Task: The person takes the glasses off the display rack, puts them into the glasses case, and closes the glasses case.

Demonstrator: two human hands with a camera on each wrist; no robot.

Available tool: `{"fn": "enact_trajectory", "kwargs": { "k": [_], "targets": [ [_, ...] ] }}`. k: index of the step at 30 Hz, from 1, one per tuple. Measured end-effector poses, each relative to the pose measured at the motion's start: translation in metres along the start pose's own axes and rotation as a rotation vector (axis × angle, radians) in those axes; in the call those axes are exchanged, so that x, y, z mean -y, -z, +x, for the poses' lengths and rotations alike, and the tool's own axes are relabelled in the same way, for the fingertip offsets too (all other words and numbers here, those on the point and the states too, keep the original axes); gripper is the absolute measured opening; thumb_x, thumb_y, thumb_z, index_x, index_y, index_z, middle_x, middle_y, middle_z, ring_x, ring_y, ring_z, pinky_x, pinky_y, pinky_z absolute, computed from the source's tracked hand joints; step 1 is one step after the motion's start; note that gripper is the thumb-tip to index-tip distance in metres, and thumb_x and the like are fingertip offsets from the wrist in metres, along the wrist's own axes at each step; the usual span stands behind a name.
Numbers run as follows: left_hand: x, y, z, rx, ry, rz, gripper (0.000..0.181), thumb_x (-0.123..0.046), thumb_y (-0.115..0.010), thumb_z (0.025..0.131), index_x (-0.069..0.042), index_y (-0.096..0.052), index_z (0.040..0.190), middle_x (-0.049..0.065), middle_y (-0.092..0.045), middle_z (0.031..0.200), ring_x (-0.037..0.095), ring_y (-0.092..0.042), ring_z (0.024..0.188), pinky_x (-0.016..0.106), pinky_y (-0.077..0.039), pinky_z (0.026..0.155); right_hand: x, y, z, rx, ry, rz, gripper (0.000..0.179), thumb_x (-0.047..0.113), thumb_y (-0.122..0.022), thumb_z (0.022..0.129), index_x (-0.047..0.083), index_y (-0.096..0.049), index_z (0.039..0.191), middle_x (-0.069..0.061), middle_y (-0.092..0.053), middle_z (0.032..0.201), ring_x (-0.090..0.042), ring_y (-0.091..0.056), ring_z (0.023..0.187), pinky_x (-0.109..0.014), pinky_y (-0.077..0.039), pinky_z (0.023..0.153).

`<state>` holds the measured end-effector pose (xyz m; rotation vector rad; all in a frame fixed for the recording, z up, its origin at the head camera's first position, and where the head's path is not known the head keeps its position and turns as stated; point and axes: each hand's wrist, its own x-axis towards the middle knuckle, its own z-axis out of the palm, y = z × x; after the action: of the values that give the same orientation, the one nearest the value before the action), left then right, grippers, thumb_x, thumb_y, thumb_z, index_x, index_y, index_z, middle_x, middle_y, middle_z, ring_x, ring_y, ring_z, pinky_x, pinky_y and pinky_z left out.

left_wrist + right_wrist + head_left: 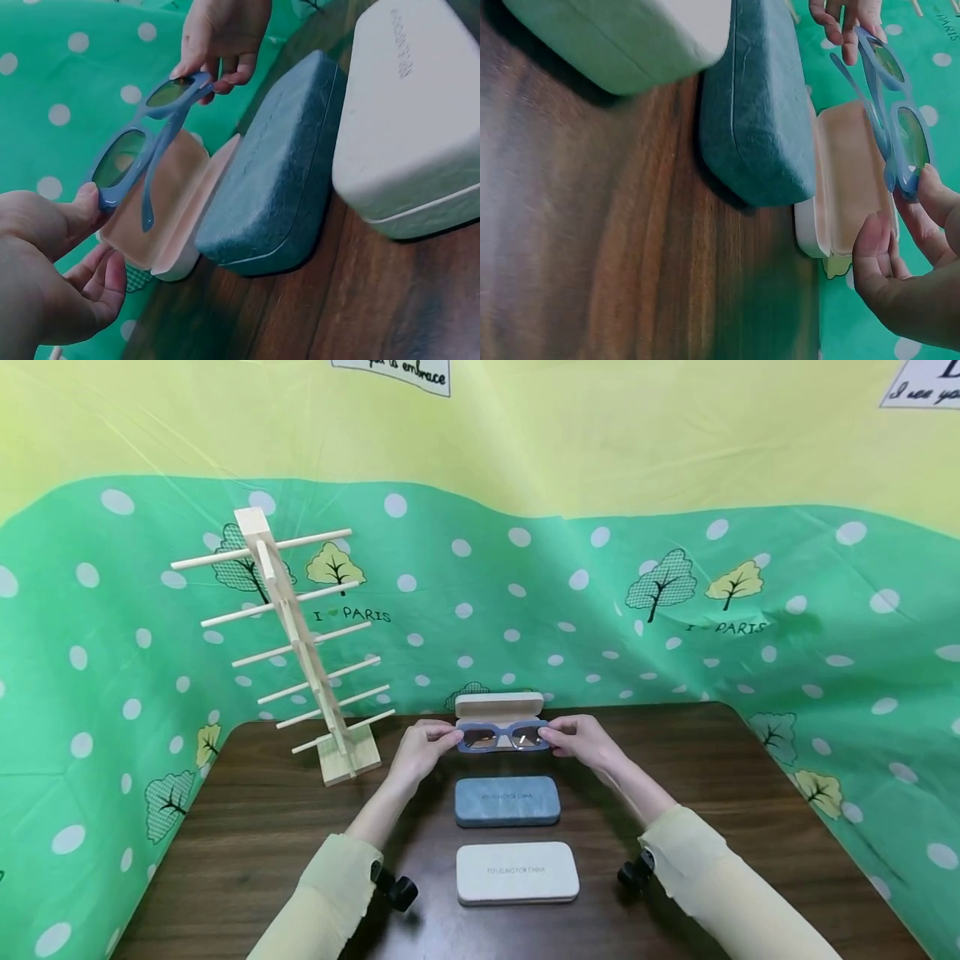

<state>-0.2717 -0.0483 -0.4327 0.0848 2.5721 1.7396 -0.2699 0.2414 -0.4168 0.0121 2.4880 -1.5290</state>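
Observation:
Blue-framed sunglasses [480, 740] with brown lenses are held level between both hands, above an open glasses case [498, 704] with a pale pink lining. My left hand [426, 748] pinches the frame's left end between thumb and fingers. At the frame's right end, my right hand [583, 740] does the same, its thumb on the front by the lens. One blue temple [156, 184] hangs inward behind the frame in the left wrist view. The case below the sunglasses [900, 142] lies with its lid raised, bare lining showing in the right wrist view.
Nearer me lie a closed blue glasses case [507, 802] and a closed white one [517, 875], in a row on the dark wooden table [300, 860]. A wooden rack [303, 647] with several pegs stands at the back left, and a green patterned cloth [525, 602] hangs behind.

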Motion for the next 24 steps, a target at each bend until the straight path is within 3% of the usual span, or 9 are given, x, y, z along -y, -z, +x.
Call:
{"fn": "enact_trajectory", "kwargs": {
  "k": [7,13,19,24],
  "targets": [
    [0.007,-0.003,0.015,-0.010,0.086,-0.061,0.022,-0.021,-0.076,0.094,-0.003,-0.081,0.105,0.013,-0.070,0.121,0.023,-0.062,0.109,0.030,-0.054,0.086,0.000,-0.004,0.015,-0.046,-0.054,0.000,0.035,0.027,-0.071,0.099,-0.004,-0.073,0.116,-0.006,-0.070,0.111,-0.025,-0.070,0.104,-0.039,-0.061,0.093],
    [0.014,-0.008,0.029,-0.003,0.130,-0.093,0.023,-0.025,-0.076,0.095,-0.005,-0.082,0.105,0.012,-0.076,0.115,0.020,-0.064,0.091,0.034,-0.054,0.081,-0.003,-0.005,0.025,-0.075,-0.093,0.014,0.037,0.029,-0.071,0.098,-0.003,-0.073,0.118,-0.009,-0.071,0.113,-0.036,-0.069,0.111,-0.044,-0.059,0.097],
    [0.020,-0.013,0.039,-0.019,0.140,-0.086,0.023,-0.026,-0.077,0.094,-0.005,-0.082,0.104,0.011,-0.076,0.116,0.032,-0.067,0.096,0.030,-0.053,0.073,-0.007,-0.006,0.036,-0.080,-0.120,0.039,0.036,0.027,-0.072,0.098,-0.003,-0.073,0.118,-0.009,-0.069,0.116,-0.028,-0.069,0.108,-0.044,-0.059,0.097],
    [0.024,-0.015,0.046,-0.048,0.156,-0.061,0.022,-0.026,-0.079,0.092,-0.006,-0.083,0.100,0.010,-0.078,0.112,0.025,-0.068,0.093,0.026,-0.053,0.068,-0.010,-0.006,0.045,-0.064,-0.134,0.049,0.035,0.025,-0.071,0.099,-0.005,-0.073,0.117,-0.009,-0.068,0.119,-0.023,-0.069,0.108,-0.045,-0.058,0.099]
  ]
}}
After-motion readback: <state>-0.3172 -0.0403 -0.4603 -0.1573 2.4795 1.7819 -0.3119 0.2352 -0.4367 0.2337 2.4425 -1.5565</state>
